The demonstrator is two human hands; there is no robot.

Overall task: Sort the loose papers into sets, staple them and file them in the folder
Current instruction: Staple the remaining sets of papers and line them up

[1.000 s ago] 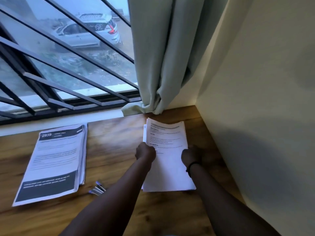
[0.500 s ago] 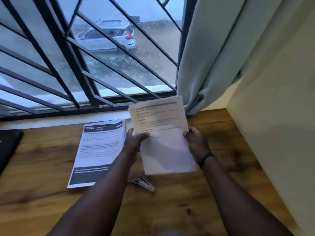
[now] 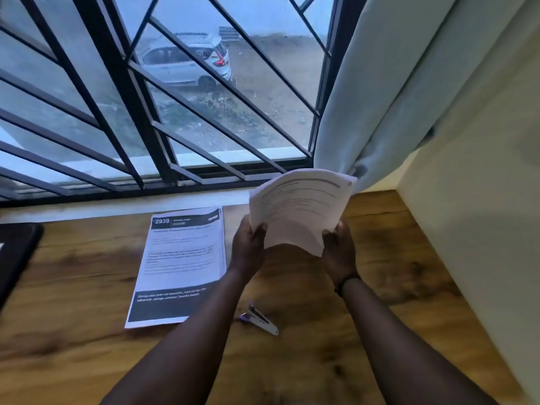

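Observation:
Both hands hold a white sheaf of printed papers (image 3: 298, 209) upright above the wooden table (image 3: 380, 331), its top bowing away from me. My left hand (image 3: 248, 244) grips its left edge, thumb on the front. At the lower right edge, my right hand (image 3: 339, 249) grips the sheaf. A second set of papers (image 3: 179, 264), headed "2939" with dark bands, lies flat on the table to the left. A small stapler (image 3: 258, 318) lies on the table between my forearms.
A dark flat object (image 3: 14, 252) lies at the table's left edge. A barred window (image 3: 146, 112) runs along the back, a pale curtain (image 3: 365, 97) hangs at the right, and a cream wall (image 3: 482, 229) closes the right side.
The sheaf lay flat on the table a second ago; both hands have lifted it and tilted it upright, so it now bows. The view has shifted rightwards.

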